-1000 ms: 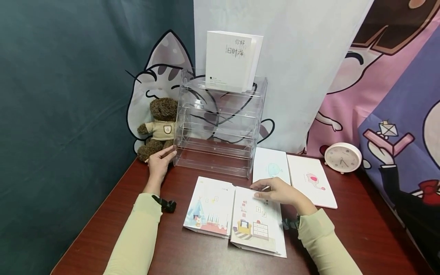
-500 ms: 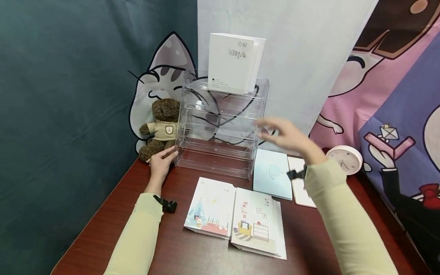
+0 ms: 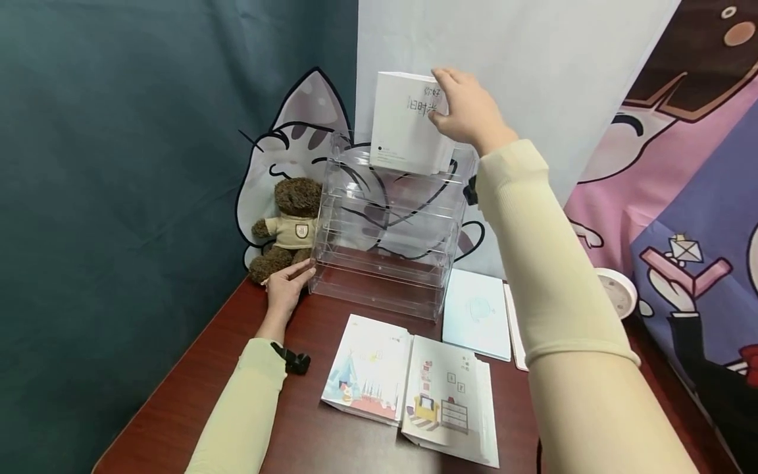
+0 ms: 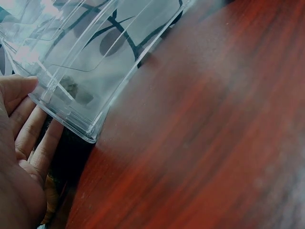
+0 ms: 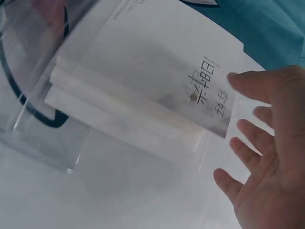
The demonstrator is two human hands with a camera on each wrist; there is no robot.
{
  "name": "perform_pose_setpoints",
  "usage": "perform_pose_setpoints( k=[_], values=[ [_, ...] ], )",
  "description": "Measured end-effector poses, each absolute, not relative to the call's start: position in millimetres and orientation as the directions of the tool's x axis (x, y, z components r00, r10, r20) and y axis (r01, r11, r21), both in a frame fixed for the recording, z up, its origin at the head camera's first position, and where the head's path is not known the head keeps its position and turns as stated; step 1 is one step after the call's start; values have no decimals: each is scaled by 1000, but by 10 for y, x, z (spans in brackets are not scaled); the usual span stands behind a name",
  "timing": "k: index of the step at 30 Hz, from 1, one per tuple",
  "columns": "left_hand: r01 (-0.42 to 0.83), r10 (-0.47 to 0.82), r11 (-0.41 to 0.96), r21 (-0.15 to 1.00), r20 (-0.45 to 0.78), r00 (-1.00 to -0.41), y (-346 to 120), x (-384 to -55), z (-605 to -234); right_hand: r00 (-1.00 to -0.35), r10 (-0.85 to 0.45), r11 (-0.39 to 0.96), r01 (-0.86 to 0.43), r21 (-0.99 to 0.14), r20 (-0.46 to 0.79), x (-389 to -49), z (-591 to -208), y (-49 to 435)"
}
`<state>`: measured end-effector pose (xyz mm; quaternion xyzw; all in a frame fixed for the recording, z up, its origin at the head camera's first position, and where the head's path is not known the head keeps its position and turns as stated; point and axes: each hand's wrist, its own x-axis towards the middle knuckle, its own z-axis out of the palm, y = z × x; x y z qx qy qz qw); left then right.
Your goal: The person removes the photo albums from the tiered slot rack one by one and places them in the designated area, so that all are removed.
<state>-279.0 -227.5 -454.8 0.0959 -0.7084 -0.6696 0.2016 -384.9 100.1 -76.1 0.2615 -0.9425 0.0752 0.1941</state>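
My right hand reaches to the upper right corner of a stack of white booklets, fingers spread, thumb in front of the printed cover. In the right wrist view the thumb tip overlaps the front booklet near its dark lettering, and the other fingers are just past the stack's edge. The stack stands upright on the top tier of a clear acrylic rack. My left hand touches the rack's lower left side with nearly straight fingers; in the left wrist view the thumb tip meets the clear panel.
Two illustrated booklets lie side by side on the reddish wooden table. A pale blue booklet lies right of the rack, with another partly behind my right sleeve. A brown teddy bear sits left of the rack; a white clock stands far right.
My right hand has left the illustrated booklets on the table and risen to the stack on top of the rack. My left hand has stayed at the rack's side. The head view has shifted slightly.
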Motion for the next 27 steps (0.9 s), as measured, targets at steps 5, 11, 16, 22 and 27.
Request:
perform_pose_setpoints(
  k=[5, 11, 16, 22, 27],
  values=[
    [135, -397, 102, 986, 165, -903, -2184, -2810, -4606, -837, -428, 891, -454, 6, 341, -3975, -761, 921],
    [131, -375, 116, 985, 165, -912, -2098, -2834, -4655, -798, -414, 886, -463, -6, 438, -3988, -839, 947],
    [145, -375, 125, 982, 182, -909, -2085, -2850, -4628, -719, -504, 850, -513, 124, 478, -3931, -819, 950],
    [172, -371, 133, 976, 211, -905, -2072, -2871, -4577, -632, -609, 781, -583, 223, 480, -3871, -823, 1001],
    [166, -368, 121, 979, 200, -908, -2051, -2888, -4565, -572, -671, 723, -646, 244, 473, -3817, -838, 1083]
  ],
)
